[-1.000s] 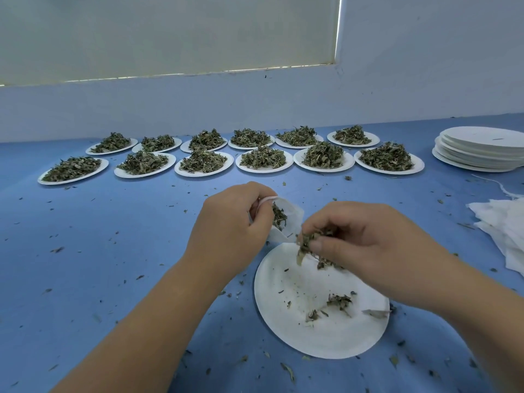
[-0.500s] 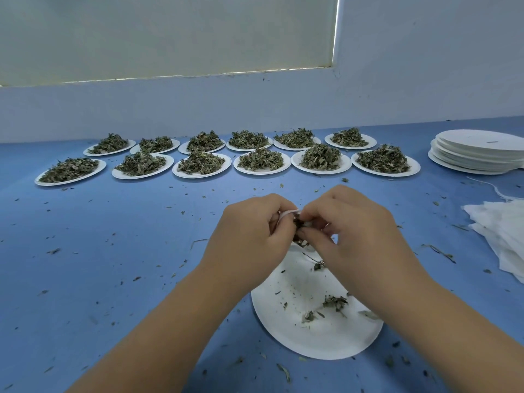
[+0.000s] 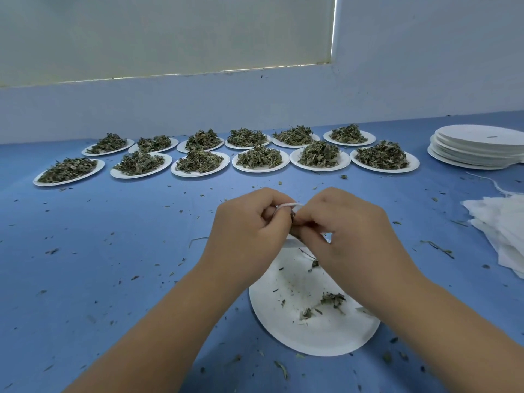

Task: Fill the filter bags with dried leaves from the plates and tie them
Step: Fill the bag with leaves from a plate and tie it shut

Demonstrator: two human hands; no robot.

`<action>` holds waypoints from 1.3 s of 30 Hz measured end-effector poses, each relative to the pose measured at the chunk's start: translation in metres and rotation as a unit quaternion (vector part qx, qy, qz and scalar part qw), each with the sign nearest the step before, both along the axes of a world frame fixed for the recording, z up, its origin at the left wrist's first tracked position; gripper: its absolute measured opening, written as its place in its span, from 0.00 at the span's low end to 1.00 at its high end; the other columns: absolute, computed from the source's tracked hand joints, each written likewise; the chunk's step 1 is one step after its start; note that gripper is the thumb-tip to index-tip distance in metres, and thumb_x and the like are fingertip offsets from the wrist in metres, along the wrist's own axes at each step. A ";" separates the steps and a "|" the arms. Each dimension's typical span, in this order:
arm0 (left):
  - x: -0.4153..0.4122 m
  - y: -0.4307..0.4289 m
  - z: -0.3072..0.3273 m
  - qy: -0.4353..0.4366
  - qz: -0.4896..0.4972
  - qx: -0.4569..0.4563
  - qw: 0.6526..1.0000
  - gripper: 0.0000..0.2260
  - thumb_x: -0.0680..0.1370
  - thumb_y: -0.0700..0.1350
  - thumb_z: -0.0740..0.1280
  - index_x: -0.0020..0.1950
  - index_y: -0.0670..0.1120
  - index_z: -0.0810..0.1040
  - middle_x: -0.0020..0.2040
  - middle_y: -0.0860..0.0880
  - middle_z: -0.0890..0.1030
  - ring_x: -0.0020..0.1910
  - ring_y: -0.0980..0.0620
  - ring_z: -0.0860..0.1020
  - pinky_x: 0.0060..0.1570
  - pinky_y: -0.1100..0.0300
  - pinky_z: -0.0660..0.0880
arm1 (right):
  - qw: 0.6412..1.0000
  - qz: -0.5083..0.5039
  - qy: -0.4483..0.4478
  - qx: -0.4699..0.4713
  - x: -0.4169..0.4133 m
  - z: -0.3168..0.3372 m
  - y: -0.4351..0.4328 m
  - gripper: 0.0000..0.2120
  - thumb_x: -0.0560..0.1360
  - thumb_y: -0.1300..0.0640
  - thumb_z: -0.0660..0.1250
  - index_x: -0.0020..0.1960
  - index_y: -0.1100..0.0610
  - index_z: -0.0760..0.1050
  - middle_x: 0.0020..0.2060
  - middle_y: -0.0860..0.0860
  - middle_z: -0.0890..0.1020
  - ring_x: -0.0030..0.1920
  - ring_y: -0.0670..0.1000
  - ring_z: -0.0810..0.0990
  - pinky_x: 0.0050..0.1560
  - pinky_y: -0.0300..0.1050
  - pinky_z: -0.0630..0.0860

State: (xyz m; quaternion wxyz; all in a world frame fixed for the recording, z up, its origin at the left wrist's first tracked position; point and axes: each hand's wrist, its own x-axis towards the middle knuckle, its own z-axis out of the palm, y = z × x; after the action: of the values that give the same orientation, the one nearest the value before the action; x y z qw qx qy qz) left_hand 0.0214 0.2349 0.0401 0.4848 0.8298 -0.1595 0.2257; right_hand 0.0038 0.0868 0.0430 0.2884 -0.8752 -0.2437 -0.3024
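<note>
You seem mid-fill: your left hand [image 3: 249, 231] pinches the filter bag [image 3: 289, 205] between your hands, your right hand [image 3: 350, 234] pinches at its mouth, apparently stuffing it; next, gather the leaf scraps [image 3: 333, 299] from the plate [image 3: 314, 333] just beneath them, then tie.

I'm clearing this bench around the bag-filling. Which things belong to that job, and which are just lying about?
Job: filter bag, pinched by left hand and right hand; near plate with leftover leaves; twelve plates of dried leaves; white pile, probably spare bags.
Lying about: stack of empty plates; leaf crumbs on the blue table.
</note>
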 end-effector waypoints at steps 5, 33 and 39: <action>-0.001 0.002 0.001 -0.004 -0.003 0.003 1.000 0.11 0.75 0.38 0.67 0.40 0.55 0.82 0.29 0.52 0.77 0.26 0.61 0.71 0.29 0.73 0.66 | 0.999 0.039 0.014 -0.028 -0.001 -0.001 -0.002 0.09 0.75 0.65 0.67 0.49 0.55 0.84 0.42 0.49 0.83 0.42 0.51 0.81 0.42 0.47 0.77; 0.005 0.020 0.008 0.004 0.021 -0.027 0.999 0.07 0.77 0.41 0.68 0.43 0.49 0.84 0.30 0.44 0.75 0.24 0.60 0.67 0.25 0.74 0.61 | 0.942 -0.001 0.296 -0.155 0.020 0.008 -0.057 0.15 0.76 0.61 0.60 0.53 0.43 0.78 0.46 0.38 0.76 0.45 0.36 0.74 0.45 0.31 0.70; 0.006 0.017 0.005 0.000 0.017 -0.019 1.000 0.09 0.77 0.40 0.67 0.43 0.51 0.83 0.31 0.45 0.76 0.25 0.59 0.68 0.26 0.73 0.62 | 0.922 0.002 0.312 -0.228 0.018 0.004 -0.052 0.19 0.78 0.61 0.57 0.64 0.46 0.75 0.54 0.42 0.73 0.50 0.44 0.72 0.49 0.37 0.67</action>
State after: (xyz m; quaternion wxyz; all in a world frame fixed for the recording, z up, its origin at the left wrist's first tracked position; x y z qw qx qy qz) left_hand 0.0272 0.2521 0.0452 0.4968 0.8229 -0.1406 0.2373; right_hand 0.0219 0.0349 0.0466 0.1433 -0.9667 -0.2058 0.0503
